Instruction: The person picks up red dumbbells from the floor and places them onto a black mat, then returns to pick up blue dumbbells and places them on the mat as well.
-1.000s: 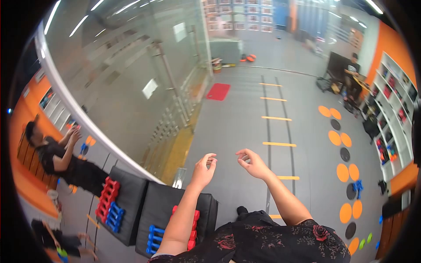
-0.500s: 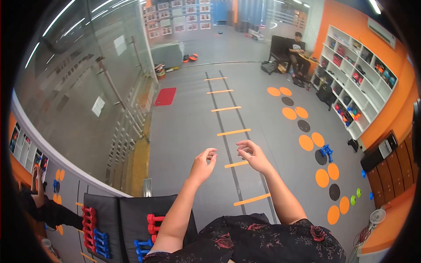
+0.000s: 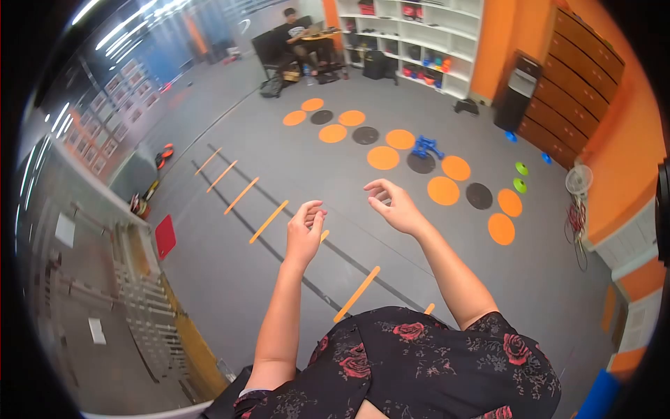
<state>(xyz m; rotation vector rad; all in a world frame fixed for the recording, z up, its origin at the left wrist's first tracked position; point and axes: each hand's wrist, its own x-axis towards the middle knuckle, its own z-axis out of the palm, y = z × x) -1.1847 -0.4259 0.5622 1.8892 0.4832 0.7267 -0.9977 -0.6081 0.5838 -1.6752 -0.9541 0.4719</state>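
Observation:
My left hand [image 3: 305,232] is raised in front of me with its fingers curled and apart from the thumb, holding nothing. To its right, my right hand [image 3: 392,205] hangs in the air, fingers bent, a gap between thumb and fingers, nothing in it. The hands do not touch each other. Below them on the grey floor lies an agility ladder with orange rungs [image 3: 269,221] and dark straps. Beyond my right hand, blue dumbbells [image 3: 427,147] rest on a black floor disc [image 3: 421,163].
Orange discs [image 3: 443,190] and black discs run across the floor. A white shelf [image 3: 457,45] and a brown cabinet [image 3: 574,80] stand along the wall. A person [image 3: 296,38] sits at a small table. A glass partition is at left; a fan [image 3: 578,180] stands at right.
The view has swung to the right, so the ladder now runs diagonally and the shelf and cabinet sit nearer the middle. The bench with dumbbells has left view. Both hands stay raised and empty.

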